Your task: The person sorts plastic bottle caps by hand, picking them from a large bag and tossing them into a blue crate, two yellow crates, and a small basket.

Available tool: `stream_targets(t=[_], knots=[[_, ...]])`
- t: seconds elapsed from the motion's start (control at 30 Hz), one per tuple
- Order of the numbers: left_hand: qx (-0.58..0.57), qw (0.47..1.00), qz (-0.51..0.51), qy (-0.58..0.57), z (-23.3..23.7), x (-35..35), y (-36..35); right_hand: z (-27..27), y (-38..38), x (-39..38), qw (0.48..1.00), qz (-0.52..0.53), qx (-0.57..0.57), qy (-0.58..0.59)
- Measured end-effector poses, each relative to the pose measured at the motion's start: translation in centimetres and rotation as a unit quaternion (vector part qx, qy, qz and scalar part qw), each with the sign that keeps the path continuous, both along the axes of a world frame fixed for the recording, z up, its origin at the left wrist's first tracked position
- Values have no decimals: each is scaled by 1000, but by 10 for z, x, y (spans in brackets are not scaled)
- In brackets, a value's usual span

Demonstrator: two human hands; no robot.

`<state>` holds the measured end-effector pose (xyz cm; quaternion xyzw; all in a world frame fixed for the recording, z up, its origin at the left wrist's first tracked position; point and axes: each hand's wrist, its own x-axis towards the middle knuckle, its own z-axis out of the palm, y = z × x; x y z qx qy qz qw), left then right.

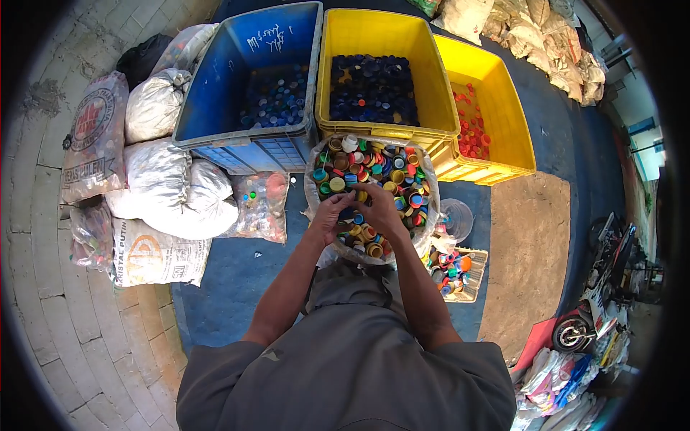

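Both hands are over an open sack full of mixed coloured bottle caps. My left hand is on the left side of the caps, its fingers curled near the middle. Close beside it, my right hand reaches in with bent fingers, and the fingertips of the two hands nearly meet. Anything between the fingers is too small to make out. Behind the sack stand a blue crate with blue caps, a yellow crate with dark blue caps, and another yellow crate with red caps.
Filled white sacks and a clear bag of caps lie at the left. To the right are a clear round container and a basket of caps. A motorcycle stands farther right.
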<state>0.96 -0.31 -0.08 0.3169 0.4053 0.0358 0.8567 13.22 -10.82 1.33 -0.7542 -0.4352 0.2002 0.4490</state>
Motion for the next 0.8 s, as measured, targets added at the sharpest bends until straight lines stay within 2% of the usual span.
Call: stream_targets(t=[0.1,0.2,0.3,0.4,0.5,0.6,0.73,0.8], knots=[[3,999,-47,-18,-5,-1,-8,-3,-10,-14,999,-6,-17,32],[-12,999,-32,-3,-6,-4,-15,-8,-20,-17,998,-13,7,69],[-67,997,5,-50,-18,-10,-15,2,-30,-8,994,-52,-33,90],[-64,997,6,-52,-16,-13,-10,-12,-38,21,992,-120,-2,-42],[-21,999,-1,-32,-8,-20,-6,-14,-43,47,975,-176,-68,-116],[-15,998,-2,-55,-3,-25,-2,-3,-40,45,921,-221,-211,-241],[-37,995,25,-94,-3,-30,-1,-25,-26,36,951,-99,-161,-245],[-62,990,50,-117,-1,-32,-2,-37,-15,25,938,-59,-219,-261]])
